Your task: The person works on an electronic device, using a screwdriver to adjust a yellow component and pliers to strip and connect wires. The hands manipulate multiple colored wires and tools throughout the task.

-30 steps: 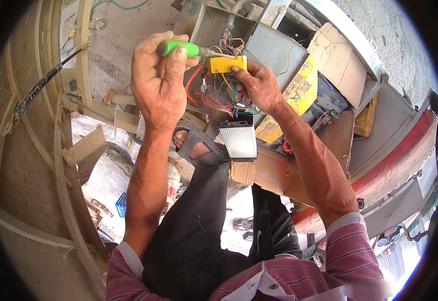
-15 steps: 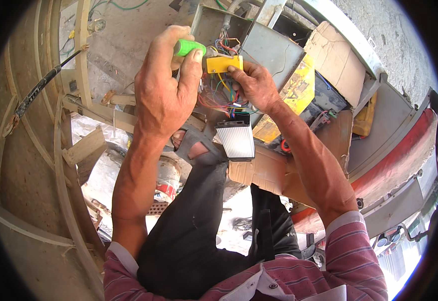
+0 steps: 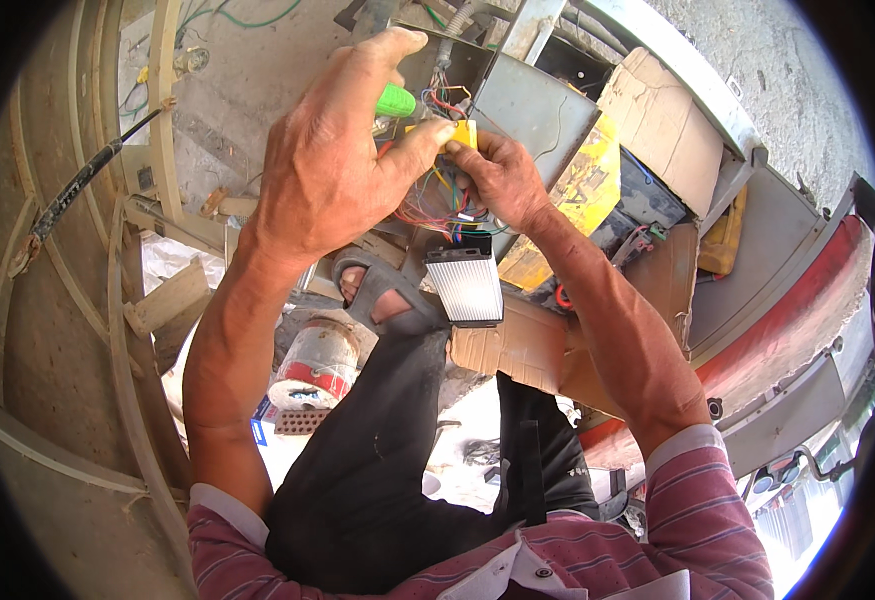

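Observation:
My right hand (image 3: pixel 502 180) pinches a small flat yellow block (image 3: pixel 466 133) between thumb and fingers. My left hand (image 3: pixel 332 165) keeps a green handle (image 3: pixel 395 101), seemingly a screwdriver's, in its curled fingers, which are partly hidden. Its thumb reaches across to the yellow block, while the index finger stretches away from it. The tool's far end cannot be made out. Around and below the block hangs a tangle of thin coloured wires (image 3: pixel 437 208), running from a grey conduit (image 3: pixel 442 60). A white ribbed rectangular unit with black ends (image 3: pixel 464 287) sits just below the wires.
Right of the wires lies a grey metal panel (image 3: pixel 537 105), with a worn yellow case (image 3: pixel 589 180) and cardboard (image 3: pixel 652 125) beyond. A red-banded bucket (image 3: pixel 317 365) stands near my sandalled foot (image 3: pixel 387 300). Curved beams (image 3: pixel 117 350) rise at the left, and a black-wrapped cable (image 3: pixel 72 190) sticks out there.
My left hand has shifted its hold on the green handle, now deeper behind the hand. Its thumb has come onto the yellow block, and its index finger has straightened.

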`<act>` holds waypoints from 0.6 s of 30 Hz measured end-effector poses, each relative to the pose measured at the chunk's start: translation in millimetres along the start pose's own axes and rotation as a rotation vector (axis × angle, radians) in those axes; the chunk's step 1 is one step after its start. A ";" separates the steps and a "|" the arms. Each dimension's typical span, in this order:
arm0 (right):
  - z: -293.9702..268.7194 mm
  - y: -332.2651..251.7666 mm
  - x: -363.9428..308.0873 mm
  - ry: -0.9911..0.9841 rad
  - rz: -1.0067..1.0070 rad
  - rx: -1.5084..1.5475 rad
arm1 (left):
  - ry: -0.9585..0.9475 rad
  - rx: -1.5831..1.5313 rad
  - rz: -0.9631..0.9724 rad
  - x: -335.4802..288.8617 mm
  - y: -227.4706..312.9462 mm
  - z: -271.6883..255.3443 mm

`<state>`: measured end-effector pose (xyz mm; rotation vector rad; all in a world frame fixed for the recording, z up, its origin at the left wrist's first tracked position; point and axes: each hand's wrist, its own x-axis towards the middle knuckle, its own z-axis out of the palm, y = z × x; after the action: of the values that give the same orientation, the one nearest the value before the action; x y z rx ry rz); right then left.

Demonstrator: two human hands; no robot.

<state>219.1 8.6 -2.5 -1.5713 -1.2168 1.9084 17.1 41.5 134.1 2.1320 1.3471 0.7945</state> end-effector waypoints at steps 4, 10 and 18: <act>0.8 -0.5 0.0 0.008 -0.019 0.002 | -0.074 0.062 -0.071 3.7 -3.4 -5.4; 0.9 -1.0 0.4 0.008 0.019 0.028 | 0.012 -0.096 -0.024 -6.5 -4.4 0.8; 0.8 -2.3 -0.4 0.010 -0.001 0.030 | -0.018 0.043 0.060 -13.2 -12.9 -2.7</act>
<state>218.0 9.3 -0.4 -1.5628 -1.1795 1.9076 2.5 34.7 124.6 2.2166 1.3075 0.7749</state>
